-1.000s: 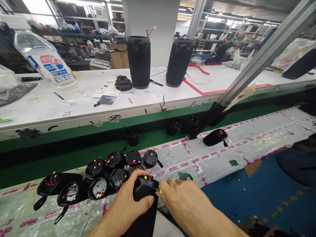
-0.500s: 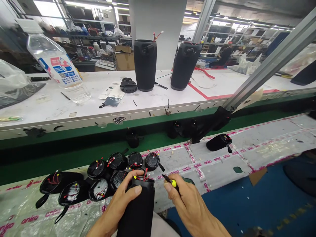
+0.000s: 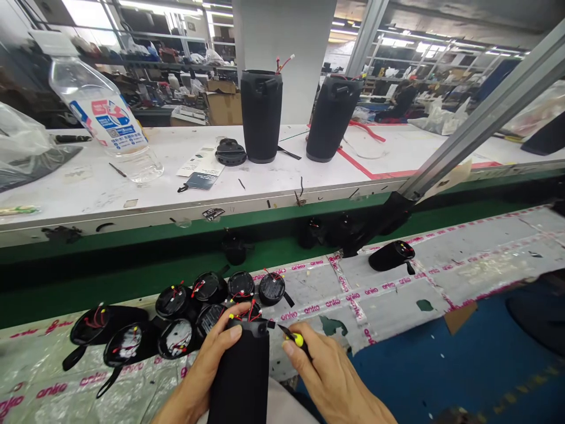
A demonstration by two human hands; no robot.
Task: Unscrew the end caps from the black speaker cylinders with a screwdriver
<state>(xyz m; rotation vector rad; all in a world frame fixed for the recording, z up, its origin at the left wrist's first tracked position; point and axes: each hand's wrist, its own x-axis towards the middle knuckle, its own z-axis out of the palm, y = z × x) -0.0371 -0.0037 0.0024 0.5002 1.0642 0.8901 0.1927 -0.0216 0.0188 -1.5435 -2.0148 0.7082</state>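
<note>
My left hand [image 3: 214, 359] is wrapped round the upper left side of a black cylindrical housing [image 3: 242, 377], which stands upright near my lap. Red wires with small connectors [image 3: 251, 312] stick out of its top. On the right, my right hand [image 3: 324, 365] grips a dark pointed tool with a yellow part [image 3: 298, 340]. The tool's tip is beside a small black tab at the housing's top right rim. Several similar black cylinders [image 3: 176, 338] lie on the plastic-covered surface at the left, wires showing at their open ends.
One more black cylinder [image 3: 391, 256] lies at the right on the covered surface [image 3: 477, 265]. On the white shelf [image 3: 185, 203] stand two upright cylinders [image 3: 261, 118] [image 3: 332, 121], a water bottle [image 3: 110, 118] and a round black part [image 3: 230, 153]. A slanted metal post [image 3: 468, 118] crosses the right side.
The housing and my left hand have shifted slightly left. My right hand has moved a little left and down with the tool. The black tab now shows at the housing's rim.
</note>
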